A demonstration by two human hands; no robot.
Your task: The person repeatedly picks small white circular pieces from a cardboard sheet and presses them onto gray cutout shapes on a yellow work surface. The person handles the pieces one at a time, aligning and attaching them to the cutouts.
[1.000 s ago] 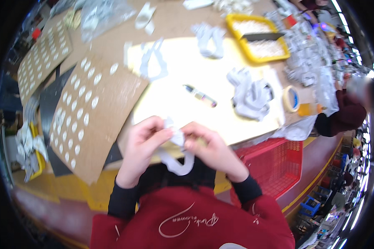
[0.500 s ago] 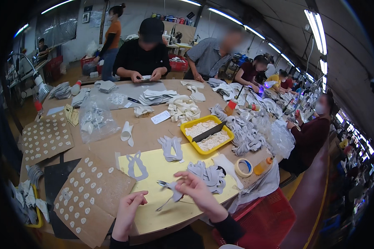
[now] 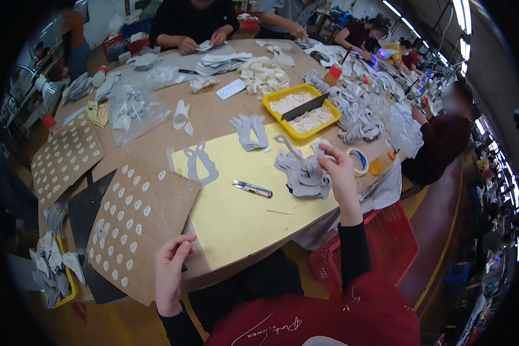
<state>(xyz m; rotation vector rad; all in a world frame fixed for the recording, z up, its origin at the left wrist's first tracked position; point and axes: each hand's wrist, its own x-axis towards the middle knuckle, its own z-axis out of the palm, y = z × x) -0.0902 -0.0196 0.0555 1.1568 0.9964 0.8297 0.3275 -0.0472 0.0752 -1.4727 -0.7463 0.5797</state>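
Note:
At the right of the yellow sheet, my right hand is over a heap of grey cut pieces, its fingers bent and closed on the edge of a grey cut piece atop it. What the fingertips cover is partly hidden. Near the table's front edge, my left hand hovers with loosely bent fingers and holds nothing. Thread snips lie on the yellow sheet between the hands. One grey two-armed piece lies flat at the sheet's far left, with a stack of similar pieces beyond.
A divided yellow tray of pale bits stands behind the heap. Masking tape and an orange bottle are to the right. Brown boards with small pale shapes lie left. A red basket stands below. Co-workers sit across the table.
My right hand has moved rightward to the heap and let go of the snips, which now lie on the sheet. My left hand stays near the front edge. The view has tilted downward.

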